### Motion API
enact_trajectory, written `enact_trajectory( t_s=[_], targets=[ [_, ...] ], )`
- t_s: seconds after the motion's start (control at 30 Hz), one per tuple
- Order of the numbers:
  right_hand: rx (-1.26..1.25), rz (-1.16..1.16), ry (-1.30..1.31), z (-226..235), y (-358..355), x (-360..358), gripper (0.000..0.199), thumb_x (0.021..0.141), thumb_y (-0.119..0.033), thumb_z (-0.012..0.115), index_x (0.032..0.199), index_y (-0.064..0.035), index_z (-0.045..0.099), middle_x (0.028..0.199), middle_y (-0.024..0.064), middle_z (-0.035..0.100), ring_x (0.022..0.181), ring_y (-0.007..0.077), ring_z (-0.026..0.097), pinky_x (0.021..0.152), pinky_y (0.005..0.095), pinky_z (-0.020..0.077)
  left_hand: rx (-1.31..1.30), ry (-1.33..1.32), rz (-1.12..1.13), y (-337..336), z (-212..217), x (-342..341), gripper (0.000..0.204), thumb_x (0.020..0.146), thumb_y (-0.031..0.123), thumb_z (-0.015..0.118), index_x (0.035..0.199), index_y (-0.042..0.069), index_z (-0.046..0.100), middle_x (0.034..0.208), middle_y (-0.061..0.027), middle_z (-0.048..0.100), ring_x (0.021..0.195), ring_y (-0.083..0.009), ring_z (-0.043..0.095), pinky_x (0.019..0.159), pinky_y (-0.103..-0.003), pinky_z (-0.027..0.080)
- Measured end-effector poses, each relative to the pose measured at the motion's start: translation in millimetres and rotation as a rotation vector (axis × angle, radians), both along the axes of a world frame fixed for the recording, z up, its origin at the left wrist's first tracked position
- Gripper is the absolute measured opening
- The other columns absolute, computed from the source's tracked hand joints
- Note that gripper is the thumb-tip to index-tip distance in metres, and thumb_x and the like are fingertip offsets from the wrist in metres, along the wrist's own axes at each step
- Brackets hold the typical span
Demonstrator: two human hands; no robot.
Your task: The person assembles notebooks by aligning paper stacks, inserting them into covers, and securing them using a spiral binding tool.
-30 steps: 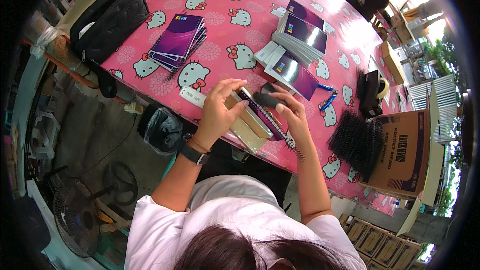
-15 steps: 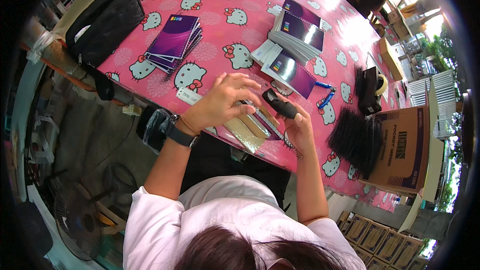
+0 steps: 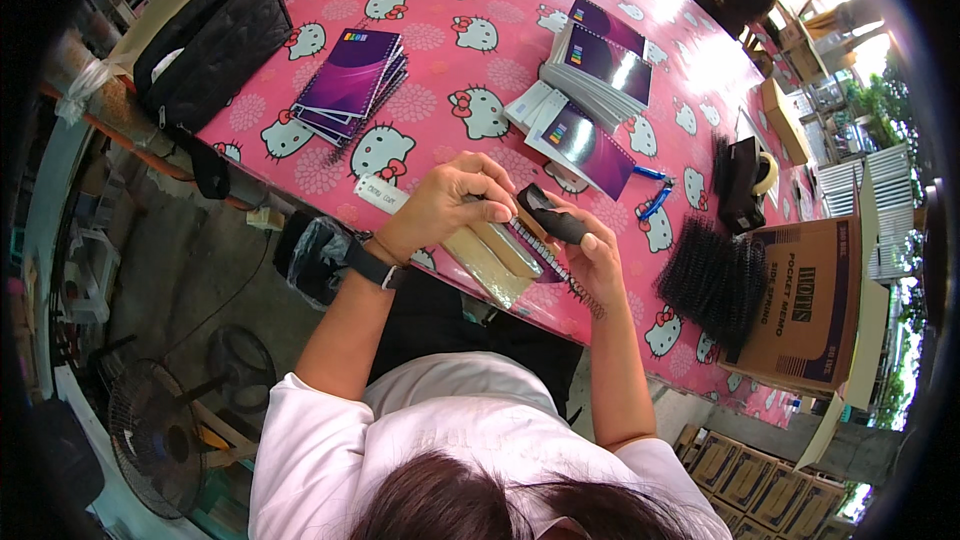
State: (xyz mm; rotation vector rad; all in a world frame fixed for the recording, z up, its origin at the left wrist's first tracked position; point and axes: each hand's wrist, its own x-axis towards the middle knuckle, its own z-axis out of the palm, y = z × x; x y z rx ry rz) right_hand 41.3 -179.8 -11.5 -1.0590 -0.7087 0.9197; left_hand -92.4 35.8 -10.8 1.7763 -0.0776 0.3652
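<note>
My right hand grips a black handheld tool with a thick rounded body, its far end pointing toward my left hand. The left hand has its fingers curled together by the tool's tip; whatever they pinch is hidden. Under both hands lies a spiral notebook, mostly covered, with a dark wire coil trailing off its edge toward my right wrist. Beside it rests a shiny tan board at the table's front edge. A white strip sticks out beneath my left wrist.
Purple notebooks stand in a left stack and a larger right pile. To the right lie blue pliers, a heap of black coils, a tape dispenser and a cardboard box. A black bag sits far left.
My left fingers have gone from spread to curled together by the tool's tip. The right hand and tool have shifted slightly, and more coil shows along the notebook's edge.
</note>
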Motion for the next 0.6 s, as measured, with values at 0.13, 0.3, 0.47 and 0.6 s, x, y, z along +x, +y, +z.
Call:
enact_trajectory(
  t_s=[0.13, 0.3, 0.47, 0.6],
  targets=[
    [-0.068, -0.006, -0.183, 16, 7, -1, 0.057, 0.077, -0.039, 0.068, 0.112, 0.0065, 0.064, 0.138, 0.0242, 0.046, 0.123, 0.0293, 0.049, 0.104, 0.0387, 0.0357, -0.073, -0.096, 0.180, -13, 0, -3, 0.026, 0.083, 0.012, 0.071, 0.108, 0.006, 0.069, 0.120, -0.0066, 0.058, 0.115, -0.0173, 0.053, 0.098, -0.032, 0.043],
    [-0.354, -0.162, -0.731, 31, 18, 4, 0.051, 0.070, -0.039, 0.074, 0.103, -0.0010, 0.071, 0.134, 0.0204, 0.053, 0.121, 0.0291, 0.049, 0.103, 0.0397, 0.0357, -0.441, -0.099, 0.322, -30, -19, -21, 0.032, 0.083, -0.001, 0.066, 0.116, 0.000, 0.064, 0.130, -0.0095, 0.054, 0.123, -0.0181, 0.049, 0.104, -0.033, 0.040],
    [0.000, 0.048, -0.574, 58, 18, 8, 0.036, 0.072, -0.026, 0.075, 0.102, -0.0071, 0.072, 0.131, 0.0195, 0.056, 0.115, 0.0300, 0.052, 0.101, 0.0417, 0.0386, -0.299, -0.079, 0.424, -34, -27, -22, 0.034, 0.085, -0.004, 0.064, 0.118, -0.002, 0.063, 0.134, -0.0122, 0.052, 0.123, -0.0186, 0.050, 0.103, -0.032, 0.041],
    [-0.437, -0.250, -0.950, 39, 32, 13, 0.037, 0.072, -0.029, 0.076, 0.101, -0.0068, 0.072, 0.131, 0.0189, 0.055, 0.118, 0.0301, 0.052, 0.102, 0.0408, 0.0375, -0.372, -0.112, 0.466, -39, -25, -18, 0.034, 0.082, -0.002, 0.066, 0.116, 0.003, 0.066, 0.128, -0.0100, 0.058, 0.115, -0.0167, 0.055, 0.097, -0.030, 0.045]
  ],
)
